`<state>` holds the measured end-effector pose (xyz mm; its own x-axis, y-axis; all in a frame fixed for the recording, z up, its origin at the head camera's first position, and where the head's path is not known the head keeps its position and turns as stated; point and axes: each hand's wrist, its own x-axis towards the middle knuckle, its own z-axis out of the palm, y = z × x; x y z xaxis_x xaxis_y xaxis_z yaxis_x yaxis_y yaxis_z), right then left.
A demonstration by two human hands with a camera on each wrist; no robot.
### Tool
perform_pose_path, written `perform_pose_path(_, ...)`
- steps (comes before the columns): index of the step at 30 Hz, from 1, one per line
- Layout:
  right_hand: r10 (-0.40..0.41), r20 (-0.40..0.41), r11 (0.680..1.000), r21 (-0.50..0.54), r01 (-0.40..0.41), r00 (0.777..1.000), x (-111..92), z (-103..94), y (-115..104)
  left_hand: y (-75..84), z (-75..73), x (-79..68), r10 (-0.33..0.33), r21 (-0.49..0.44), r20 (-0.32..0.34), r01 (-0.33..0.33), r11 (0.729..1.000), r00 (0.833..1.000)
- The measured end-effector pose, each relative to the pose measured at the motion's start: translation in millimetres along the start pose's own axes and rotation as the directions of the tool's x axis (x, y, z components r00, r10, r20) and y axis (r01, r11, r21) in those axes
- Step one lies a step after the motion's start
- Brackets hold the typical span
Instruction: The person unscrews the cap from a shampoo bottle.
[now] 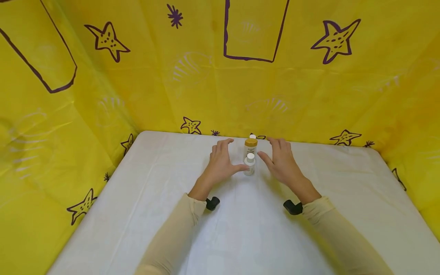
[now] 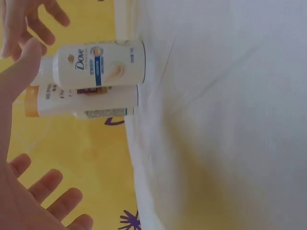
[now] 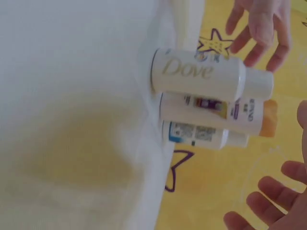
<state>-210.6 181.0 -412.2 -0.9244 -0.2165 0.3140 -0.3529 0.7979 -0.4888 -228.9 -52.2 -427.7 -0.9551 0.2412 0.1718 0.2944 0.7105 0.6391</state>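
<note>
Three small bottles stand upright in a row on the white table. The front one is a white Dove bottle (image 1: 249, 168) with a white cap. Right behind it comes a bottle with an orange cap (image 1: 250, 143), and a third white-capped bottle (image 3: 196, 134) is at the back, mostly hidden in the head view. My left hand (image 1: 221, 162) is at the left of the row, fingers spread, its thumb overlapping the Dove bottle in the head view. On the right side, my right hand (image 1: 282, 164) has its thumb and fingers apart, with nothing held.
The white table (image 1: 233, 236) runs back to a yellow cloth wall (image 1: 154, 84) printed with starfish. More yellow cloth hangs at both sides. Black wrist pieces (image 1: 293, 207) show beside my sleeves. The bottles stand near the table's far edge.
</note>
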Motion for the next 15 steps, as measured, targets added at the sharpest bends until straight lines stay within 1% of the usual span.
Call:
perform_pose_path(5,-0.021,-0.051,0.998,0.056,0.024,0.998,-2,6.8,-10,5.5,7.3,-3.2,-0.047,-0.065,0.000,0.047,0.997,0.999)
perform_pose_path(10,-0.068,-0.108,0.992,0.098,0.079,0.992,-3,17.8,-16,9.7,12.8,-6.2,-0.067,-0.149,0.005,0.067,0.987,0.998)
perform_pose_path(13,-0.073,-0.118,0.987,0.135,0.089,0.990,-3,24.6,-20,10.2,16.0,-7.7,-0.069,-0.208,0.022,0.072,0.975,0.997)
perform_pose_path(15,-0.059,-0.111,0.984,0.159,0.077,0.992,-4,28.2,-22,10.6,18.8,-8.3,-0.066,-0.242,0.034,0.072,0.968,0.997)
